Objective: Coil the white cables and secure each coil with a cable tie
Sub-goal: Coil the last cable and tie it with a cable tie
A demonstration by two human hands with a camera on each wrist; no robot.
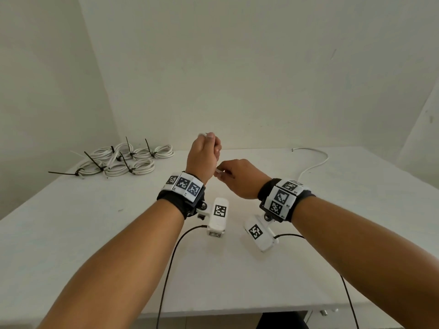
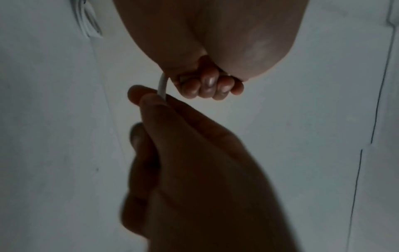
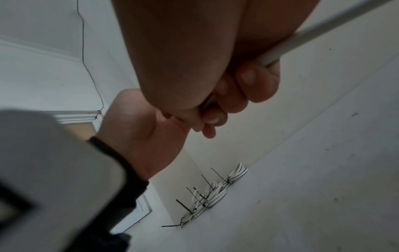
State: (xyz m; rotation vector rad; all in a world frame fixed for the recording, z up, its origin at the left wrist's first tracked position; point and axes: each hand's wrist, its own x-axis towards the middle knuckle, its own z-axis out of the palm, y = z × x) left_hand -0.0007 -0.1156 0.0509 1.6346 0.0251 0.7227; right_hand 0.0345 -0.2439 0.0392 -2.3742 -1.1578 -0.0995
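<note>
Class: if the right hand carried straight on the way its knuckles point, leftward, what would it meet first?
Probably the left hand, just beside the right hand along the shared white cable; depth is uncertain.

The tied coils (image 1: 123,160) crowd the far left corner of the counter (image 1: 95,233), their black tie tails sticking up and outward toward the left edge, so a hand reaching there meets them first. A loose cable (image 1: 316,162) snakes along the far right of the counter, ending near the back wall. Both hands, left hand (image 1: 204,155) and right hand (image 1: 240,176), hang close together above the middle, and the bare counter lies in front of them and to either side.
</note>
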